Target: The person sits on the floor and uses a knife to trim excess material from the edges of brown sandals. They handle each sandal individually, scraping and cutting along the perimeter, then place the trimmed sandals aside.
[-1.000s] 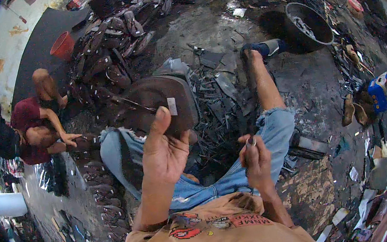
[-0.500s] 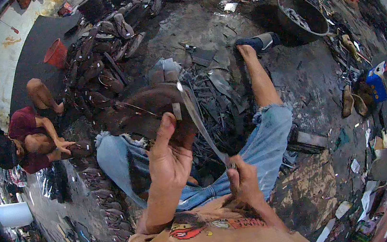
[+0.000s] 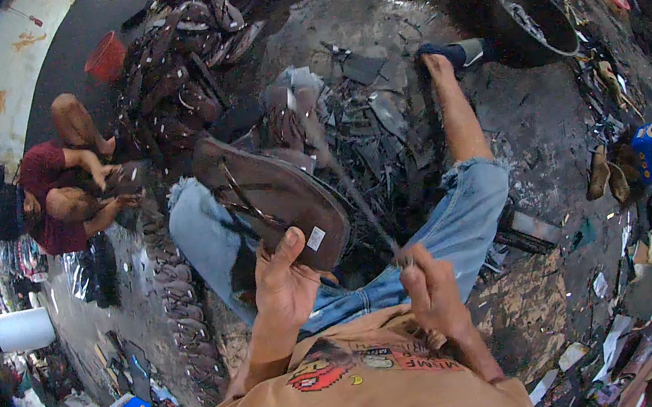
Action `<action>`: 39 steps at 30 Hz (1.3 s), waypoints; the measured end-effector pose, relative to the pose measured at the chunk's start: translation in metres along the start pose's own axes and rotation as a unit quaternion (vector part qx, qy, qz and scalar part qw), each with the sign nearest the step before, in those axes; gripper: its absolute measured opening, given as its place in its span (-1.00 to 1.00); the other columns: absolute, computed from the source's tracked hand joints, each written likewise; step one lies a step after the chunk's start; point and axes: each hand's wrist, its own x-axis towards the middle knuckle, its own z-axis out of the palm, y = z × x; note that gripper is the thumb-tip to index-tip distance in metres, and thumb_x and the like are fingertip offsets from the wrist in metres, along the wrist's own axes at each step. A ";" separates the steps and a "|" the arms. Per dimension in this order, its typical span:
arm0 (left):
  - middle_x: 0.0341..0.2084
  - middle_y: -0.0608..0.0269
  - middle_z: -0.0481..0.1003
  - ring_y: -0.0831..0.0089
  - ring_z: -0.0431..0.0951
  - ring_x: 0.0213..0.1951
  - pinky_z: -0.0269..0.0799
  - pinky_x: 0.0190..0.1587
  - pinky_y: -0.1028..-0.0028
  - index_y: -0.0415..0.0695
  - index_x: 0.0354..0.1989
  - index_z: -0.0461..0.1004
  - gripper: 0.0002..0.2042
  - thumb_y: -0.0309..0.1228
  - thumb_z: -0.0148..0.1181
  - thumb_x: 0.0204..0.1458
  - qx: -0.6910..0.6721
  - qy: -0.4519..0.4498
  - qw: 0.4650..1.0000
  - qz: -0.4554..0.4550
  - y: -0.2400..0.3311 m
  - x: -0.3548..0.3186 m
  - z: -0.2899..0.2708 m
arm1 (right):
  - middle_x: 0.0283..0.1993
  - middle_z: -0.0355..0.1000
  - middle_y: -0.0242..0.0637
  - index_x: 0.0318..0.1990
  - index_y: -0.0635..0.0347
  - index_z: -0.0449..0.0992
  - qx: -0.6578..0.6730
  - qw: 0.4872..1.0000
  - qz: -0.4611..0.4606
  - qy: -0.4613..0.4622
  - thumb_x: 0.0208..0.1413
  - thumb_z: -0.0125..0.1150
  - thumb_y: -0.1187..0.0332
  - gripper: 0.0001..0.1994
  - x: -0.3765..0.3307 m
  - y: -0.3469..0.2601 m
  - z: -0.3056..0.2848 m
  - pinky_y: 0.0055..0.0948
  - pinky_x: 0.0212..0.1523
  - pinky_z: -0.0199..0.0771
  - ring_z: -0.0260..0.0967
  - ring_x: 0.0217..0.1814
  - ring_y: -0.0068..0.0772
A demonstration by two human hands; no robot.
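My left hand (image 3: 284,290) grips a brown thong sandal (image 3: 292,195) by its heel end, the thumb on top beside a small white label. The sandal is tilted above my left thigh, with its dark strap facing up. My right hand (image 3: 432,288) is closed round the handle of a long, thin knife (image 3: 359,198); its blade points up and away, close to the sandal's right edge and somewhat blurred by motion. Whether the blade touches the edge I cannot tell. Beyond the sandal, more brown sandals (image 3: 287,119) stand between my legs.
Dark offcuts (image 3: 379,136) litter the floor between my legs. A heap of brown sandals (image 3: 173,84) lies at the far left, near a red bucket (image 3: 105,57). At left another person (image 3: 55,188) handles a sandal. A black tub (image 3: 536,23) stands far right.
The sandal has turned in my left hand, showing more of its top and strap. My right hand and the knife have shifted slightly right. The whole view has shifted a little.
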 end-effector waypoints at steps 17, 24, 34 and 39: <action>-0.09 0.13 0.57 0.29 0.62 -0.08 0.62 -0.01 0.14 -0.27 0.10 0.38 -0.60 -0.64 0.26 0.07 0.052 0.054 0.997 -0.006 -0.008 -0.024 -0.042 | -0.50 0.45 0.06 -0.12 0.14 0.40 -0.101 0.985 0.051 -0.129 0.30 0.10 0.15 -0.75 0.024 0.001 0.010 0.06 -0.38 0.36 0.45 -0.37 0.27; -0.09 0.14 0.58 0.33 0.61 -0.07 0.55 0.07 0.27 -0.21 0.06 0.43 -0.63 -0.62 0.28 0.06 0.099 0.066 0.993 -0.020 0.008 -0.029 -0.035 | -0.54 0.43 0.08 -0.13 0.11 0.40 -0.063 0.985 0.006 -0.159 0.31 0.10 0.11 -0.74 0.080 -0.021 0.038 0.11 -0.41 0.40 0.44 -0.44 0.27; -0.31 0.13 0.59 0.28 0.64 -0.38 0.57 -0.31 0.37 -0.25 -0.05 0.48 -0.70 -0.34 0.30 0.14 0.079 0.149 0.985 0.047 0.007 -0.036 -0.001 | -0.49 0.44 0.12 -0.11 0.17 0.40 -0.010 0.986 0.042 -0.162 0.32 0.08 0.22 -0.79 0.036 -0.004 0.052 0.12 -0.42 0.34 0.44 -0.39 0.31; -0.28 0.05 0.59 0.25 0.65 -0.35 0.59 -0.28 0.33 -0.31 -0.04 0.47 -0.64 -0.31 0.33 0.11 0.095 0.120 0.986 0.067 0.004 -0.031 -0.001 | -0.47 0.46 0.09 -0.11 0.12 0.42 -0.015 0.987 -0.015 -0.158 0.33 0.08 0.18 -0.79 0.084 0.003 0.064 0.11 -0.39 0.35 0.42 -0.36 0.33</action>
